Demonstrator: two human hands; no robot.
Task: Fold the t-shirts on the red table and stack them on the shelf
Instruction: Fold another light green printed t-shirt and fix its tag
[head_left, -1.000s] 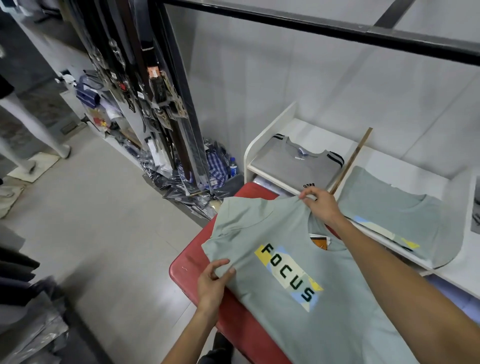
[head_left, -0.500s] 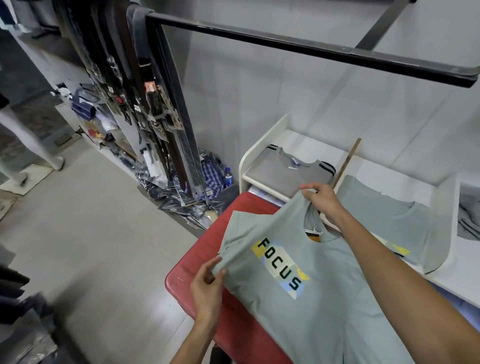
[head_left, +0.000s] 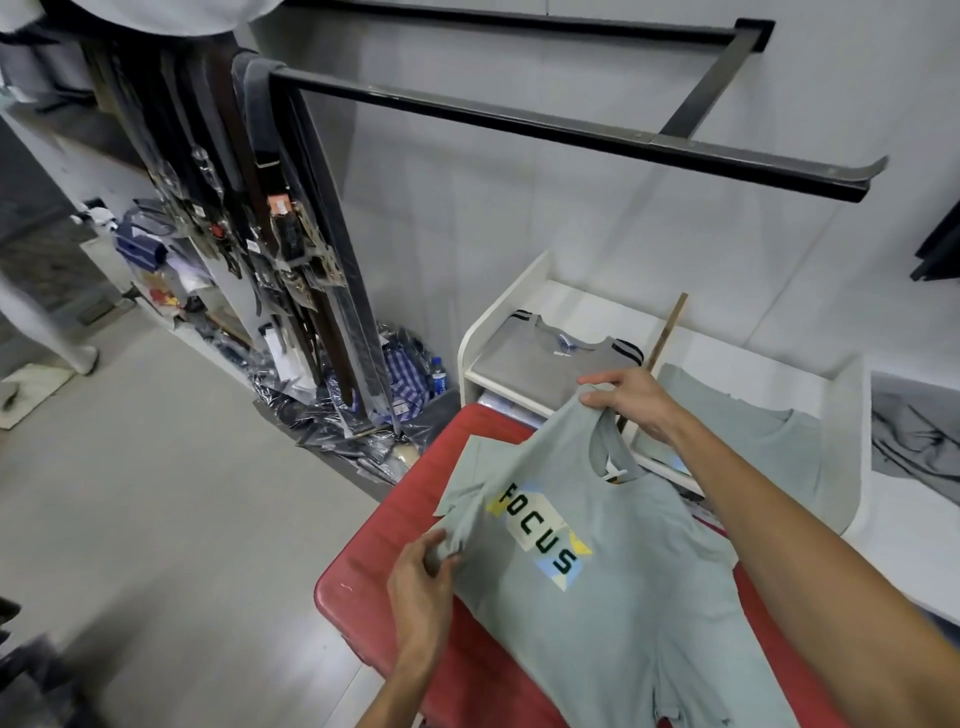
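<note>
Lying lengthwise along the red table (head_left: 384, 525), the t-shirt (head_left: 613, 597) runs with its collar toward the white shelf (head_left: 524, 280) and its hem toward the person, print side up. The right hand (head_left: 631, 400) pinches the shoulder seam beside the collar, fingers closed on the cloth and lifting it clear of the table at the shelf end. The left hand (head_left: 421, 587) grips the bunched fabric under the near sleeve, thumb and fingers closed on it.

Compared with half a second ago, the collar end stands higher and the sleeve fabric is more gathered in the left hand.

It is pale grey-green, short-sleeved, with FOCUS in dark letters over yellow, cream and blue patches. On the shelf lie a folded grey shirt (head_left: 540, 358) and another grey-green shirt (head_left: 748, 441).
</note>
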